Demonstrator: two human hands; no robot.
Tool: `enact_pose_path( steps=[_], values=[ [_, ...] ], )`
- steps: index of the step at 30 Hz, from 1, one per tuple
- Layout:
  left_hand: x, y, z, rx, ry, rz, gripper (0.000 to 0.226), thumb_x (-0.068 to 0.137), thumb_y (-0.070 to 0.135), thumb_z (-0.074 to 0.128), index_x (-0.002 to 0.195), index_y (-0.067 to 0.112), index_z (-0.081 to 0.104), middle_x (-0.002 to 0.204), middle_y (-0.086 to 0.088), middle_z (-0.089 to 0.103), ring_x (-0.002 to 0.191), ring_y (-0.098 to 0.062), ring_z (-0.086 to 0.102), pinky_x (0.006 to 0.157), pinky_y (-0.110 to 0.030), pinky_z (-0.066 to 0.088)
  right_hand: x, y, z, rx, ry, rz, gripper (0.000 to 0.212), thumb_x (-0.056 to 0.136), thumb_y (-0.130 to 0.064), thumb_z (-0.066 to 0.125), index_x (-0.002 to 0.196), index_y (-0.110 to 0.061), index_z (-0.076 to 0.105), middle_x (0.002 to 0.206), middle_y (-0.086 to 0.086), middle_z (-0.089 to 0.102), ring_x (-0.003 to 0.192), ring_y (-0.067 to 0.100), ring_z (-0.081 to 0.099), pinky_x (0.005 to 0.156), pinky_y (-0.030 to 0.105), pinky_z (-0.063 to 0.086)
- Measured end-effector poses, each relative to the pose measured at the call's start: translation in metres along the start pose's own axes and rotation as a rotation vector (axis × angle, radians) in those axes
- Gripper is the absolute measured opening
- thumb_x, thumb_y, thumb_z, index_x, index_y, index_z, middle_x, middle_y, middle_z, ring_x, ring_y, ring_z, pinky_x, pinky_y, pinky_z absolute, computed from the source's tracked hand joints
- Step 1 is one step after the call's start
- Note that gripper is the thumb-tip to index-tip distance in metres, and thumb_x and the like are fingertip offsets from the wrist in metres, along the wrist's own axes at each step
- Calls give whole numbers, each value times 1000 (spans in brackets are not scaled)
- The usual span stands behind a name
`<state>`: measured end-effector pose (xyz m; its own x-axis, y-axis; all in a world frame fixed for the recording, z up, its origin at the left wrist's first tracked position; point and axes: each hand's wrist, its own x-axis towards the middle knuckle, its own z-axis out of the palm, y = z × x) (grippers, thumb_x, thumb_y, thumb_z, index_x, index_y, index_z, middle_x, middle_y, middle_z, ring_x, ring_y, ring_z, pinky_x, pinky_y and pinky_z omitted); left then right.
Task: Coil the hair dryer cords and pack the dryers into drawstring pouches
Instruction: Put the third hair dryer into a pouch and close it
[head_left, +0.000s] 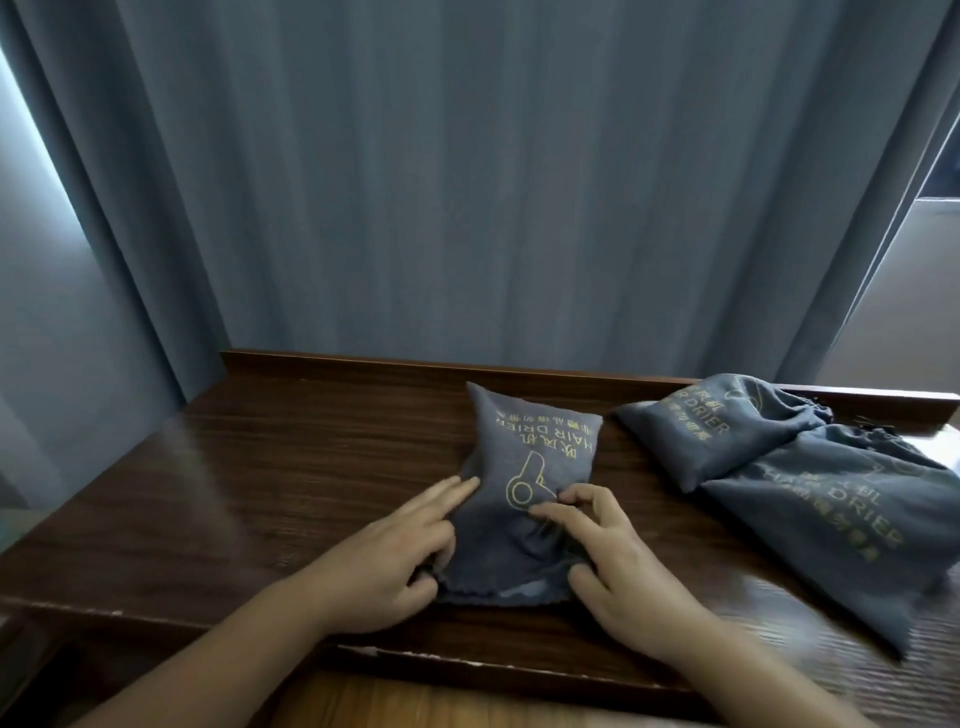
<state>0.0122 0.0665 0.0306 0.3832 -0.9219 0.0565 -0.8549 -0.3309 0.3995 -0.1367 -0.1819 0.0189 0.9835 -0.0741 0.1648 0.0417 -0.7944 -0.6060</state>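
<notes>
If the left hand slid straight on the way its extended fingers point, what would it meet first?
Most likely the pouch: the left hand points up and right, its fingertips already at the pouch's left edge.

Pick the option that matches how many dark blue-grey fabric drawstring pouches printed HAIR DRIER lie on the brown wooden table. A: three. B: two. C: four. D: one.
A: one dark blue-grey fabric pouch lies between the left hand and right hand, and two more pouches overlap at the right of the brown wooden table.
</notes>
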Motion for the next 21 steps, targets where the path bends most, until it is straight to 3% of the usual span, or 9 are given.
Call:
enact_pose_path(
  steps=[2, 4, 6, 9, 15, 18, 21],
  values=[
    [4, -1, 5, 52, -22, -17, 50, 90, 20, 50, 132, 45, 40, 162, 28, -15, 148, 10, -10, 123, -26, 16, 3, 0, 3, -83, -50, -7, 71, 86, -16, 45, 149, -47, 34, 148, -19, 17, 141, -1, 22, 115, 18, 27],
    [12, -2, 7, 117, -69, -73, 77, 94, 22, 46, 153, 52, 8, 162, 25, -22, 148, 6, -12, 122, -22, 6, 10, 2, 3, -152, -82, 3, 71, 92, -16, 46, 154, -44, 26, 155, -20, 7, 147, 2, 11, 118, 22, 26],
    [23, -5, 8, 144, -79, -136, 79, 96, 22, 44, 157, 48, 1, 163, 20, -23, 150, 0, -11, 121, -23, 2, 21, 5, 4, -185, -114, 18, 72, 95, -17, 45, 157, -42, 20, 160, -21, 0, 152, 6, 0, 124, 30, 20],
    [44, -13, 8, 59, -47, -214, 77, 96, 19, 44, 158, 43, 5, 165, 17, -17, 152, -4, -7, 124, -28, 8, 46, 13, 3, -184, -149, 49, 72, 97, -17, 45, 158, -40, 16, 165, -18, -6, 154, 14, -9, 127, 38, 12],
    [68, -35, 6, -79, 1, -285, 77, 94, 20, 47, 157, 46, 12, 166, 16, -8, 154, -8, -3, 125, -32, 14, 81, 31, 2, -156, -144, 92, 68, 96, -18, 52, 157, -33, 26, 168, -7, 6, 156, 21, 1, 126, 39, 13],
    [52, -37, 5, -77, 27, -254, 78, 96, 32, 54, 155, 51, 7, 165, 16, -11, 152, -5, -12, 126, -35, 6, 67, 39, -2, -89, -164, 69, 86, 89, -49, 69, 158, -36, 21, 167, -12, 3, 155, 13, 2, 125, 37, 19],
    [23, -41, 5, -32, 56, -301, 86, 89, 59, 63, 155, 49, 10, 158, 23, 2, 149, -1, -6, 124, -32, 8, 41, 50, -7, -102, -129, 109, 118, 64, -86, 63, 159, -32, 18, 164, -10, 15, 153, 7, 10, 124, 35, 23]
  ],
)
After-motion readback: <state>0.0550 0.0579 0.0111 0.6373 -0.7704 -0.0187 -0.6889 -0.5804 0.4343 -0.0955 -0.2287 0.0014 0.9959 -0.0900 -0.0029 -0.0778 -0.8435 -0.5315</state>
